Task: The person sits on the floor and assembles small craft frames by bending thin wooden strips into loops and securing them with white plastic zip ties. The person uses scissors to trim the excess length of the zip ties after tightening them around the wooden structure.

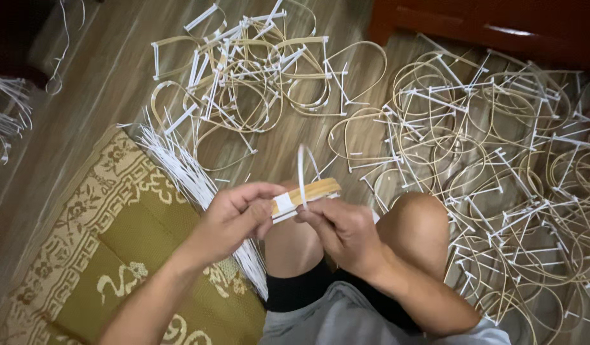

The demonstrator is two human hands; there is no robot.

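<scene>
Left hand (234,217): closed grip, thumb and fingers pinching the left end of a bamboo strip (311,191) where white tape (283,203) wraps it.
Right hand (343,231): closed grip on the same strip from below, fingers curled around it just right of the tape.
Bamboo strip: flat, pale tan, held level between both hands above the knees, its right end poking out toward the floor piles.
White strip (301,172): thin, stands up from the bamboo strip between the 2 hands, bent into a narrow loop at the top.
Knees (415,220): bare, bent, directly under and right of the hands; grey shorts over a dark hem lower down.
Bundle of white strips (186,172): long, laid side by side, running from the upper left down past the left hand, partly on the mat.
Mat (116,255): olive green with a pale patterned border, lower left, under the left forearm.
Far pile (256,70): bent bamboo loops with white ties, heaped on the wooden floor (103,76) above the hands.
Right pile (499,160): a larger heap of the same loops, spread right of the knees.
Furniture (499,25): dark red wood, top right edge.
</scene>
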